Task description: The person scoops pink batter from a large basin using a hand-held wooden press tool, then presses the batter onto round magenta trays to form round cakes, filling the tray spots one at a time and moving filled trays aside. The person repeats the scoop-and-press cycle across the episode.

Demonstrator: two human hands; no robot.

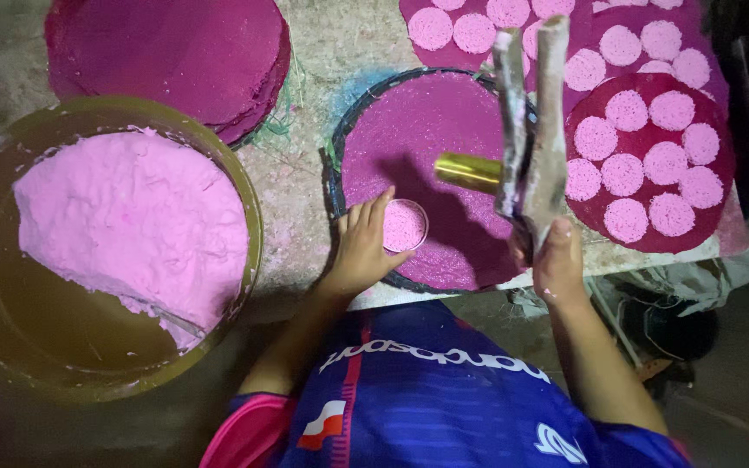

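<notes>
My left hand (362,244) rests on a round magenta tray (418,139), fingers curled beside a small pink disc (404,225) of pressed dough lying on it. My right hand (556,256) grips a two-armed, dough-crusted press tool (530,130) held upright, with a shiny gold cylinder (470,172) sticking out from it over the tray. A large olive basin (244,208) at the left holds a mound of pink dough (132,225).
A stack of magenta round trays (175,52) lies at the top left. Two trays covered with several pink discs (648,165) sit at the right and top right. The work surface edge runs just in front of my body.
</notes>
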